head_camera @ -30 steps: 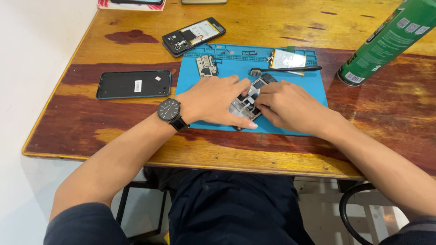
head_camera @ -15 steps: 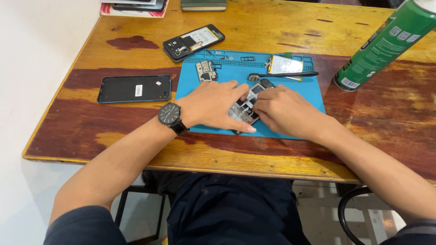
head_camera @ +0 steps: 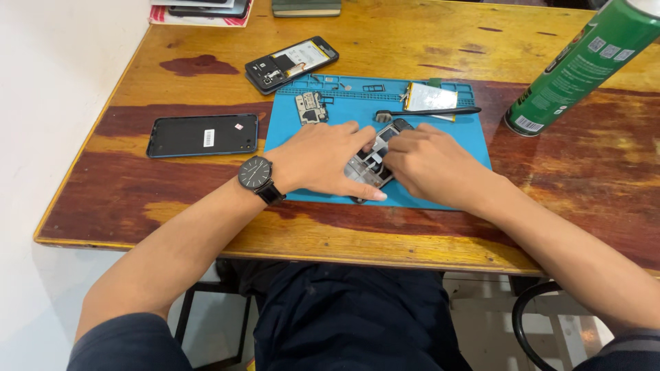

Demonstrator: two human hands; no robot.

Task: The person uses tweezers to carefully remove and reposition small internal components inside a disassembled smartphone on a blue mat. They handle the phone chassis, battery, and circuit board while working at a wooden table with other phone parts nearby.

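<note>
Compared with a second ago, I see both hands closed in tighter over the opened phone frame (head_camera: 371, 163), which lies mid-way on the blue mat (head_camera: 454, 185) on the bench (head_camera: 412, 41). My left hand (head_camera: 323, 159) pins the frame flat, fingers spread. My right hand (head_camera: 427, 165) pinches at its centre, possibly gripping a small part; the view is blocked. The black brush (head_camera: 430, 112) lies untouched beyond, so work stays concentrated inside the frame.
</note>
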